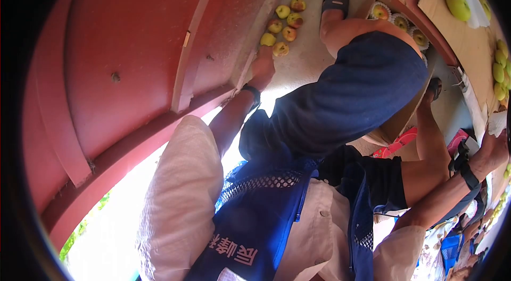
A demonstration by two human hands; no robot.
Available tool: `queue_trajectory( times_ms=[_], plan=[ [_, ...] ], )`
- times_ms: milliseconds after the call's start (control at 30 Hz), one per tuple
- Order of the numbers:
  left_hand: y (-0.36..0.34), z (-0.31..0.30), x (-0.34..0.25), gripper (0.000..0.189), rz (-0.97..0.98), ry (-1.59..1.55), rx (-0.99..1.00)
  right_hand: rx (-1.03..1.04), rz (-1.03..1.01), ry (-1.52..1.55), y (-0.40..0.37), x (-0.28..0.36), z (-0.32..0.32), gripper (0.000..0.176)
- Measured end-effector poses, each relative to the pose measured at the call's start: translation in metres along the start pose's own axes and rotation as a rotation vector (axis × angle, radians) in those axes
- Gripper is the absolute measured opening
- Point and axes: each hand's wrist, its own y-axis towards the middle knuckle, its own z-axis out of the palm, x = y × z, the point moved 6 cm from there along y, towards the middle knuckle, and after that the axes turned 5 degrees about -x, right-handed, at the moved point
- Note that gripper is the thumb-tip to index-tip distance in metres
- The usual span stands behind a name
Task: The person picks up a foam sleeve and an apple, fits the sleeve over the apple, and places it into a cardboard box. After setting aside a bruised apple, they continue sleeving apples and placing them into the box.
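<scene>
My left hand [262, 68] reaches down to the floor by the red panel, its fingertips right at a yellow-green apple [268, 39]. I cannot tell whether the fingers grip it, as they are mostly hidden behind the back of the hand. More apples with brown bruised patches [295, 20] lie beyond it in a loose double row. Far to the right, my right hand [494, 151] is at the table's edge, fingers closed on a crumpled white piece of wrapping [497, 122].
A red metal panel [133, 31] rises on the left. Between my legs, a cardboard box [396, 116] holds apples in white foam nets [380, 12]. On the right, a table [439, 7] bears a green apple [458, 6] and several yellow-green fruits [500, 71]. My sandalled foot [335, 1] stands beside the floor apples.
</scene>
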Motion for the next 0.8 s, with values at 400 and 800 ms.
queue_trajectory(
  times_ms=[400,800],
  plan=[
    [-0.010,-0.050,0.017,0.019,-0.134,-0.174,-0.133,-0.150,0.092,0.058,-0.020,0.000,0.019,0.038],
    [-0.005,-0.095,0.006,0.041,-0.272,-0.364,-0.172,-0.303,0.108,0.099,0.001,0.000,-0.045,0.038]
  ],
)
